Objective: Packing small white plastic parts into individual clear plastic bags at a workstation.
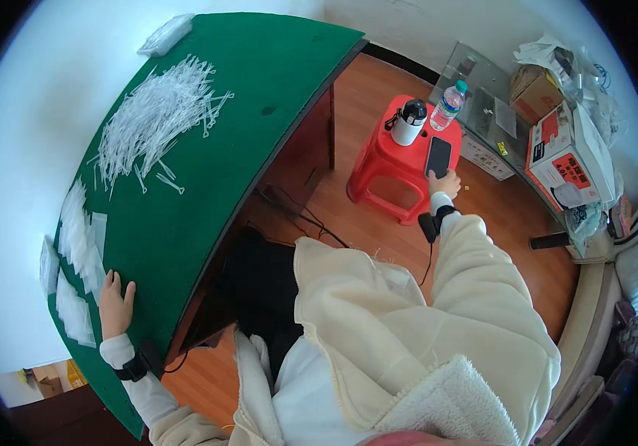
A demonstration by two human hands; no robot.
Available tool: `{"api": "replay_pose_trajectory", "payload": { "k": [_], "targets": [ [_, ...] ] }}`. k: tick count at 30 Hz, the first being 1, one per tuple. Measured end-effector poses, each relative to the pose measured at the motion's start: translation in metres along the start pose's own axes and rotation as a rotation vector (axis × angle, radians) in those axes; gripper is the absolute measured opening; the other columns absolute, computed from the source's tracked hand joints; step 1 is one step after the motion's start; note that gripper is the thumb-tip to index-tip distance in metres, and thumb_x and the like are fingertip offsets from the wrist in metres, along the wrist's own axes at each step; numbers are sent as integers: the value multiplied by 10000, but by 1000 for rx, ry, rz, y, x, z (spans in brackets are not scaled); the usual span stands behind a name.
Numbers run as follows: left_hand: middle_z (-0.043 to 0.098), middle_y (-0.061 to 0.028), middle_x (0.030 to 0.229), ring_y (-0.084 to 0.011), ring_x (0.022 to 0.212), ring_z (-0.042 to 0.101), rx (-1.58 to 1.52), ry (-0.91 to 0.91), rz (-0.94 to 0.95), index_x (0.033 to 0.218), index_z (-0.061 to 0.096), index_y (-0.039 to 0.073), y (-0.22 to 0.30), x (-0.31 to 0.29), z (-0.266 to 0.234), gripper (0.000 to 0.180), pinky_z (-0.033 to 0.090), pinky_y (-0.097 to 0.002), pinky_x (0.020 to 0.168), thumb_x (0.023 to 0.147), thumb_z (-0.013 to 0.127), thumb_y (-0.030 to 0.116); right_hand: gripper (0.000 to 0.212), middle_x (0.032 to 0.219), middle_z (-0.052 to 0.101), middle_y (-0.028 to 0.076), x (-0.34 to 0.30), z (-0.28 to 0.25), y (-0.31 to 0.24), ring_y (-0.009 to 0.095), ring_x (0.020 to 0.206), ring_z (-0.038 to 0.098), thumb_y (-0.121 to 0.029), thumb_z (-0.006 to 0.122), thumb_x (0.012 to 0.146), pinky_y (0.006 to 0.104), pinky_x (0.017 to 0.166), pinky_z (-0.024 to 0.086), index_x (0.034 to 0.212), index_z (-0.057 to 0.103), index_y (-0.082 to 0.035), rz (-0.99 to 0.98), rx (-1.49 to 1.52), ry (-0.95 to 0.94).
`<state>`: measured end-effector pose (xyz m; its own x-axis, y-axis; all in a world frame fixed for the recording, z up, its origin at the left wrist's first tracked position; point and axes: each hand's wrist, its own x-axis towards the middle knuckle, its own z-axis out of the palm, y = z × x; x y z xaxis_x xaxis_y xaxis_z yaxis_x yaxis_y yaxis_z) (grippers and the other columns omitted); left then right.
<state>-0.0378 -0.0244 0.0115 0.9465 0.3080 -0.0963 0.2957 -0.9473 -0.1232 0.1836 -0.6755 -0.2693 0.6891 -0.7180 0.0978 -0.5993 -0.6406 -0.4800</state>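
Note:
My right hand (445, 183) reaches out to a red plastic stool (383, 154). Its fingers are closed on the near end of a dark smartphone (438, 155), which lies over the stool's seat. My left hand (116, 306) rests on the green table (207, 215), fingers stretched out and holding nothing. Beside its fingertips lie stacks of clear, flat plastic bags (79, 230), with another small stack (73, 312) to the left. Farther up the table spreads a large heap of thin, clear plastic sticks (159, 111) with looped ends; a few lie loose at its near side.
On the stool stand a white bottle with a black lid (409, 123) and a clear water bottle (448, 106). A glass-topped table (486, 100) behind it holds cartons (568, 156) and plastic bags. A filled plastic packet (166, 35) sits at the green table's far edge. Cables hang beneath it.

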Motion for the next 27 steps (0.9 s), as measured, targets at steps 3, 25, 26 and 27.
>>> {"api": "replay_pose_trajectory", "payload": {
  "k": [3,25,26,27],
  "targets": [
    [408,-242,1291,-356,1179,413,16,9,-7,1191,454,-99,-2,-1,1,521,335,-376,985,875,490,313,761,1172,496,145,22,-7,-22,285,1115,461,-478,739,597,414,912,393,1166,469,-52,183,-201,5],
    [471,-259,1216,-369,1111,469,114,-26,-97,1107,511,-113,13,14,-2,478,378,-385,939,886,462,308,673,1168,472,119,52,19,-38,278,1136,434,-316,738,581,394,941,372,1131,438,-69,338,-231,-126],
    [477,-260,1208,-371,1104,474,116,-13,-92,1099,515,-115,13,14,-2,476,381,-387,935,886,462,307,673,1168,472,119,53,21,-37,278,1136,434,-316,738,581,394,941,372,1131,438,-69,338,-232,-126],
    [482,-262,1201,-372,1097,478,117,0,-86,1092,518,-116,13,13,-2,474,383,-388,932,886,462,307,701,1180,465,129,54,22,-36,283,1145,426,-326,740,581,396,948,366,1152,426,-67,340,-224,-132]
  ]
}}
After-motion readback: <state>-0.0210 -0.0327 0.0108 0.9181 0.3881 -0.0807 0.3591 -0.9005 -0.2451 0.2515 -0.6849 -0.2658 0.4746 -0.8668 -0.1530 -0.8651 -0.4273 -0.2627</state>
